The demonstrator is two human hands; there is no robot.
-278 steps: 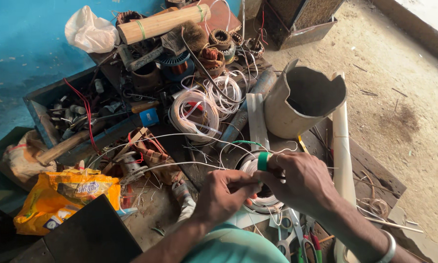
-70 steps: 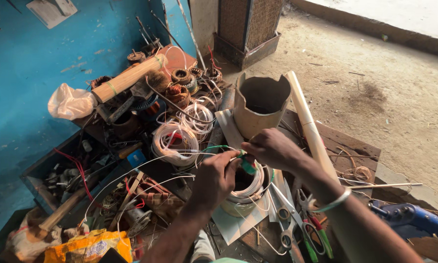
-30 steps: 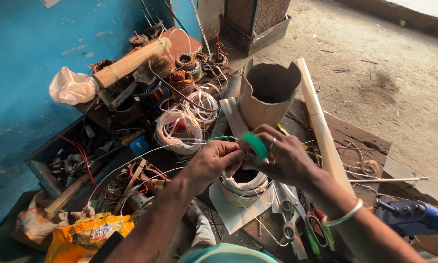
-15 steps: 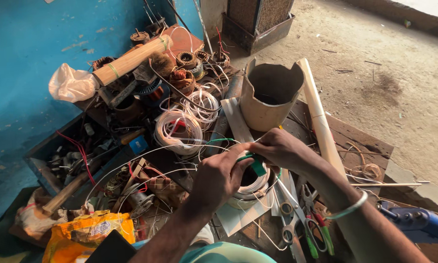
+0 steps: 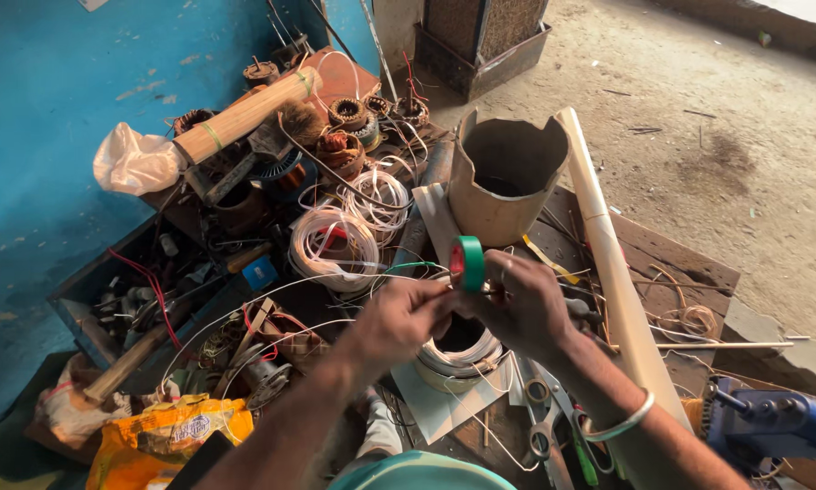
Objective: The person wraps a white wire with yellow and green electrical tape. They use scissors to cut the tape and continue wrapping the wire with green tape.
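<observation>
Head view, left to right: a white bag [image 5: 134, 161] and a yellow packet [image 5: 167, 436] lie at the worktop's [image 5: 671, 263] left edge, then white wire coils [image 5: 335, 245]. At centre the left hand [image 5: 399, 318] pinches closed on a thin wire [image 5: 417, 267], meeting the right hand [image 5: 526, 304], which grips a green tape roll [image 5: 468, 262] held upright above a wound coil [image 5: 458, 349]. The roll looks light and stiff, best held by its rim; its tape end likely sticks. The fingertips hide the join. A white tube [image 5: 608, 272] lies right.
</observation>
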